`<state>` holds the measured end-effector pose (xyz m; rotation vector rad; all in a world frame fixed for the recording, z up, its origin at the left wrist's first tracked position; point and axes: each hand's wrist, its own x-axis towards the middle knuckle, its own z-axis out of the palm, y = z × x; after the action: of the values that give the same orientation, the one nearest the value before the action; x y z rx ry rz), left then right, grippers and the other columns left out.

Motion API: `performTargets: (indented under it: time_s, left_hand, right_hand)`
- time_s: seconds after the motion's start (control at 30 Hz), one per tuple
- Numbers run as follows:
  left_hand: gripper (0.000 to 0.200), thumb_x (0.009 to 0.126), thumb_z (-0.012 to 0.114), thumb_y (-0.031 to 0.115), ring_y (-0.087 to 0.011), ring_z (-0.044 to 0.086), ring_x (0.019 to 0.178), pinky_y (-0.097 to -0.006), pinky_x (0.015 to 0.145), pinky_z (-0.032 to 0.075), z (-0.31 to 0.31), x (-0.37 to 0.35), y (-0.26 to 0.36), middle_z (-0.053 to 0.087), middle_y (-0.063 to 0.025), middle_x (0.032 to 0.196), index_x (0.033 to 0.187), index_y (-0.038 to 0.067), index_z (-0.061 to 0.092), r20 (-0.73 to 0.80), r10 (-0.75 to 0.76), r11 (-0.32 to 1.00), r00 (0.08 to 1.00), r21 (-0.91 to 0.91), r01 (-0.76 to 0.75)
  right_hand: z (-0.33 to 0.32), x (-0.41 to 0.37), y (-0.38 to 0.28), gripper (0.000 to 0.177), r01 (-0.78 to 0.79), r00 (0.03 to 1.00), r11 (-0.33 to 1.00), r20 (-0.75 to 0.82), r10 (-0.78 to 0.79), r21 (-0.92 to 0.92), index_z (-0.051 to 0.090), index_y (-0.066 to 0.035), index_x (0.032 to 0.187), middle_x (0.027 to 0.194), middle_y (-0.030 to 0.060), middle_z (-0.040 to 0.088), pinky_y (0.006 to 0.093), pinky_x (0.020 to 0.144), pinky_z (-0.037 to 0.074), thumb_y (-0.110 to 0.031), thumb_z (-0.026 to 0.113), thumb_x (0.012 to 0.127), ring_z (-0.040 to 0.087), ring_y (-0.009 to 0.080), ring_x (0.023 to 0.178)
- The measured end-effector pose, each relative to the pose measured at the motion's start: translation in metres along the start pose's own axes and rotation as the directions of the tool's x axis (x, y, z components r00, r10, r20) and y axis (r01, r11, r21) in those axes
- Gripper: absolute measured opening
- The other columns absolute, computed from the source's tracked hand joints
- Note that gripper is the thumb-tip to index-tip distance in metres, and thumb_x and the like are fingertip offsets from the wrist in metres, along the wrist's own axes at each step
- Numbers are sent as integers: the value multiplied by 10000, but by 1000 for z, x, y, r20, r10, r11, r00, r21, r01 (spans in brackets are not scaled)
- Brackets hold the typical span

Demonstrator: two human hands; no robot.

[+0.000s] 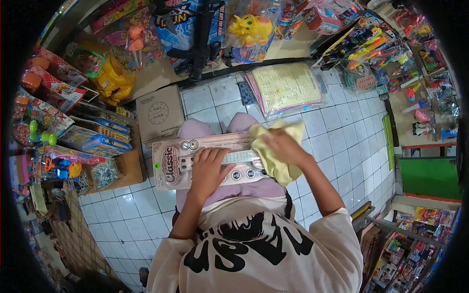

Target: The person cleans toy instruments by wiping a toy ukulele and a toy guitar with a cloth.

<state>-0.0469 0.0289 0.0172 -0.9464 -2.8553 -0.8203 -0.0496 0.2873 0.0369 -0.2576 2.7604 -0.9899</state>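
Across my lap lies a long pink "Classic" package [171, 164] with a white toy guitar neck [239, 156] showing in it. My left hand [209, 168] rests on the package near its middle, fingers spread. A crumpled pale yellow cloth [281, 163] covers the right end of the package. My right hand [281, 145] is on top of the cloth, its fingers blurred and pressed into the fabric.
A brown wall clock box [160, 113] stands at the upper left of my lap. Ahead, a plastic-wrapped stack of cards [286, 88] lies on the tiled floor [124, 234]. Packaged toys line the left, front and right sides, with a green panel [430, 178] at the right.
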Motion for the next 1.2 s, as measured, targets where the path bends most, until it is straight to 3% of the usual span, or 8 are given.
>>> performTargets:
  time_s: [0.13,0.43,0.7,0.77,0.97,1.07,1.13,1.2]
  left_hand:
    - [395,806,643,354,-250,509,1063,-391,1000,303,-5,0,2,597,-80,1087,1109,108,582,38,-36,999,999,-19,37]
    - [399,796,656,351,-255,518,1063,-398,1008,301,-4,-2,1,601,-86,1086,1101,104,585,20,-43,998,999,-44,44]
    - [399,781,679,335,-259,535,1048,-403,998,319,-2,-6,0,615,-84,1073,1098,105,598,-28,-78,996,997,-35,77]
    - [401,775,686,334,-259,542,1038,-404,991,327,-2,-9,-2,620,-82,1065,1093,104,604,-45,-85,996,995,-17,85]
    - [430,767,690,365,-249,541,1027,-395,990,326,1,-11,-5,626,-71,1065,1099,102,615,-49,-92,995,995,21,93]
    - [422,752,705,344,-248,548,1005,-397,973,338,0,-8,0,630,-70,1045,1085,100,619,-66,-73,997,995,34,75]
    - [418,740,716,328,-245,554,990,-397,962,345,1,-7,1,632,-68,1027,1076,98,620,-91,-49,998,995,43,53]
    - [416,733,721,317,-242,557,982,-399,959,349,1,-7,1,631,-66,1015,1071,97,621,-103,-47,998,994,41,51]
  right_hand:
    - [17,4,-3,462,212,975,964,-25,-219,-157,612,50,920,923,245,621,428,873,432,-339,367,955,584,379,891]
    - [-38,-20,51,490,-181,980,913,15,200,-365,598,45,799,829,257,620,470,757,453,-366,372,937,597,387,787]
    - [-49,-89,86,490,-35,697,555,-377,609,831,535,32,1146,1145,116,594,344,896,447,-390,362,969,572,227,1049]
    - [-52,-100,56,500,295,528,311,-426,735,903,489,-3,1223,1169,130,575,341,929,445,-410,354,966,569,231,1065]
    - [-34,-137,23,543,329,676,399,-509,533,856,437,5,1272,1212,138,548,400,945,439,-430,317,970,549,246,1099]
    - [-6,-89,-10,523,-12,899,950,-413,147,311,388,-51,1359,1442,122,348,481,1116,137,-371,391,945,238,303,1370]
    - [13,-64,-23,522,-38,991,936,-134,-11,-351,401,-239,1389,1490,35,281,656,1048,-8,-460,423,916,117,301,1408]
    - [40,-54,-13,500,9,984,901,-157,-85,-434,447,-255,1357,1477,29,307,659,1046,26,-479,423,911,147,288,1403]
